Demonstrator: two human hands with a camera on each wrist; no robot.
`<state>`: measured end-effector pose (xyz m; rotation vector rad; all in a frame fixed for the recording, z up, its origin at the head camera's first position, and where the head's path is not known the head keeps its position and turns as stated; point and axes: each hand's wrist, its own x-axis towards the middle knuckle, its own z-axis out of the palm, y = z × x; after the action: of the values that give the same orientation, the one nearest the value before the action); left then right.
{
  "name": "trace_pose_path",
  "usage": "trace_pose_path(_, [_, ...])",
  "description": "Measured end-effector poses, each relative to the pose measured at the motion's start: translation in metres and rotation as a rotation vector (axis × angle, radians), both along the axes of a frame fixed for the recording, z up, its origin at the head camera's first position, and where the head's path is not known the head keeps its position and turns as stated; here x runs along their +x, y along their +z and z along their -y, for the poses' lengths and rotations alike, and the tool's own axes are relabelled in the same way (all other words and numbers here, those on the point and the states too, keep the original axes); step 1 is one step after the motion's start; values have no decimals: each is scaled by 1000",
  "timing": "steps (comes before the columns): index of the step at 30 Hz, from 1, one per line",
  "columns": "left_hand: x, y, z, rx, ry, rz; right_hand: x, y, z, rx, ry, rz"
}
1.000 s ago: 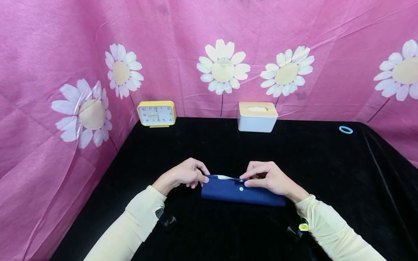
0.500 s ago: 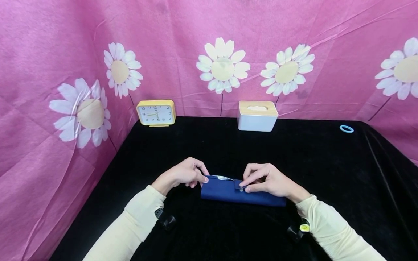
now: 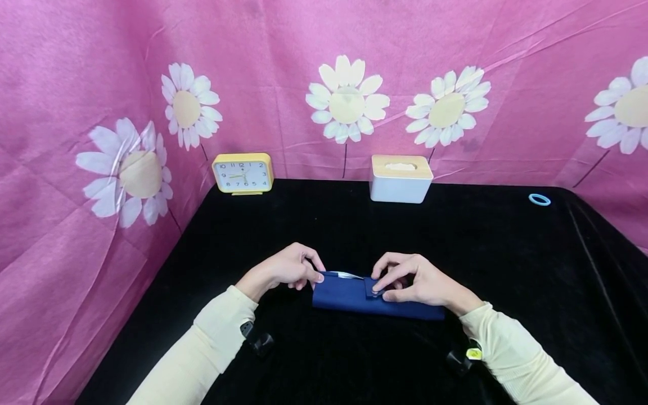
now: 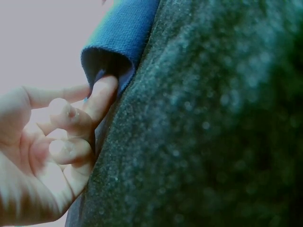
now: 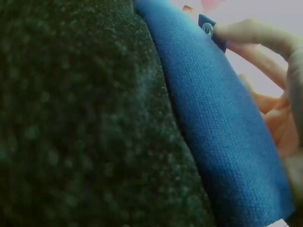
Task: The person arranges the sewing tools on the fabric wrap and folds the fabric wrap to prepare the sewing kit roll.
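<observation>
A dark blue fabric pouch (image 3: 339, 293), folded long and flat, lies crosswise before me on the black cloth. Something white (image 3: 348, 275) shows along its upper edge. My left hand (image 3: 288, 267) pinches the pouch's upper left corner; the left wrist view shows one fingertip inside the open end of the fold (image 4: 120, 33). My right hand (image 3: 412, 278) holds the small flap (image 3: 370, 286) between thumb and index finger, folded down over the pouch's front. In the right wrist view the flap's metal snap (image 5: 207, 29) stands just off the blue fabric, beside the thumb.
Along the back edge of the black-covered table (image 3: 314, 225) stand a yellow alarm clock (image 3: 243, 173) and a white tissue box (image 3: 400, 183) with a wooden lid. A light blue ring (image 3: 539, 199) lies at the far right. Pink flowered curtain (image 3: 283, 84) hangs behind.
My right hand has brought the flap down over the front of the pouch, covering the snap stud that showed there. My left hand keeps its pinch on the corner.
</observation>
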<state>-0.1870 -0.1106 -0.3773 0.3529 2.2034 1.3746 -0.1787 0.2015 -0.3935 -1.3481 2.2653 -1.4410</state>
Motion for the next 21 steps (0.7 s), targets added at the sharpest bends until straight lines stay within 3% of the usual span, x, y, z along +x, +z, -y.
trace_pose_path(9, [-1, -1, 0, -7, 5, 12, 5, 5, 11, 81, -137, 38])
trace_pose_path(21, [0, 0, 0, -9, -2, 4, 12, 17, 17, 250, -225, 144])
